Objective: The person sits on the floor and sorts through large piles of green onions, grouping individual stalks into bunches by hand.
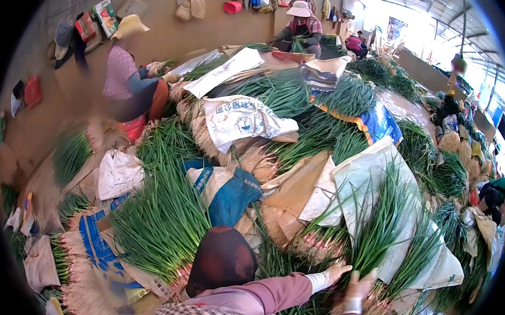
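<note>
Bright daylight pours in from the open upper right, blown out to glare there. Shadows are soft. Fisheye bending and a dark rim frame the edges.

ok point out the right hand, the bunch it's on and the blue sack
right hand (360,285), head view, back of the hand
bunch (379,231), head view, middle of the green leaves
blue sack (232,198), head view, its blue cloth
</note>
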The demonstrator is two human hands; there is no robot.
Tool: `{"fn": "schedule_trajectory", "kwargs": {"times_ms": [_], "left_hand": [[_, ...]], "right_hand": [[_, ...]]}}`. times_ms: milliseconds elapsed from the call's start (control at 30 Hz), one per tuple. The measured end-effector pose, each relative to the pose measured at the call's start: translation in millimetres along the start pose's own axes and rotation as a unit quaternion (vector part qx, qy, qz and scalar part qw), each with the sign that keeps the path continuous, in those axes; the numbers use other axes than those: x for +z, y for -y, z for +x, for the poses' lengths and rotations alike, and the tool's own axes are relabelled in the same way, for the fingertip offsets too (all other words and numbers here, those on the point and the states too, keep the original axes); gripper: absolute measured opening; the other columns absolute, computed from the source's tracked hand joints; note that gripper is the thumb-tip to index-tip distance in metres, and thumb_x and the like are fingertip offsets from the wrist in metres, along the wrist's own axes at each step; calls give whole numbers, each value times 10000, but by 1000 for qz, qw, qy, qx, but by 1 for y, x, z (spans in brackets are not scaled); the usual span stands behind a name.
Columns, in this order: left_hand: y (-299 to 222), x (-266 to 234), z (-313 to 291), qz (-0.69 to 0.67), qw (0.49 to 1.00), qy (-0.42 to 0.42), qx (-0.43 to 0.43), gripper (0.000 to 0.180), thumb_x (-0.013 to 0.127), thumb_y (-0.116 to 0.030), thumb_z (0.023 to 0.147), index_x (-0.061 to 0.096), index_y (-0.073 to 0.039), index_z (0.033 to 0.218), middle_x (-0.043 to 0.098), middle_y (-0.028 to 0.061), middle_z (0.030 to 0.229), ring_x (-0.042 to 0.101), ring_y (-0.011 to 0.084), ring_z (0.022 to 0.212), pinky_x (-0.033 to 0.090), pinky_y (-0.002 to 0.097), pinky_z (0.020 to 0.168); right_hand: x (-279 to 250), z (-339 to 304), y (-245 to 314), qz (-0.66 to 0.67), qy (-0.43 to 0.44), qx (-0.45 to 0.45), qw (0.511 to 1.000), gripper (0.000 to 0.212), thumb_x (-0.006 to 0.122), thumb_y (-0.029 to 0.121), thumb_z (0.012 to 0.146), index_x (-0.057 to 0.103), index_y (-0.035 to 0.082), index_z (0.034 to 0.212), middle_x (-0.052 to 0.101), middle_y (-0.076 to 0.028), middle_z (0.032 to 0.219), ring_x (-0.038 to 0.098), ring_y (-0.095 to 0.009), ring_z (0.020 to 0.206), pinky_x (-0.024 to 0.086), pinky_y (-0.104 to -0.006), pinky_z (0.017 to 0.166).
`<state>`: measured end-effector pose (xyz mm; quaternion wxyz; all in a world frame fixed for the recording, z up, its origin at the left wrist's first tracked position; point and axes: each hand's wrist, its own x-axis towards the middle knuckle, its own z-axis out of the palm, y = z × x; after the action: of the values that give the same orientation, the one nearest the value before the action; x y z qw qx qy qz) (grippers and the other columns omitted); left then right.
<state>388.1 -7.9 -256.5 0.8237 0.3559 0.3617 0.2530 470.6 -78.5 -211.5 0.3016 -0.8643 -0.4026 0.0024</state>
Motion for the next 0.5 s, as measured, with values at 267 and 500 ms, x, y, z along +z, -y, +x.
{"fn": "schedule_trajectory", "kwargs": {"times_ms": [267, 500], "left_hand": [[-48, 3, -57, -100, 991, 69, -59, 342, 486, -296, 778, 465, -63, 1027, 493, 93, 1024, 441, 226, 930, 357, 363, 808], [-72, 31, -93, -63, 994, 86, 0, 311, 463, -210, 799, 412, -82, 1078, 472, 64, 1008, 464, 168, 874, 413, 326, 709]], "right_hand": [[28, -26, 27, 572, 35, 103, 813, 687, 636, -41, 634, 243, 2, 1196, 434, -120, 1097, 441, -207, 972, 361, -293, 851], [-42, -22, 65, 486, 39, 87, 869, 547, 654, 70, 647, 368, 31, 1112, 541, -77, 934, 523, -146, 805, 437, -268, 695]]}}
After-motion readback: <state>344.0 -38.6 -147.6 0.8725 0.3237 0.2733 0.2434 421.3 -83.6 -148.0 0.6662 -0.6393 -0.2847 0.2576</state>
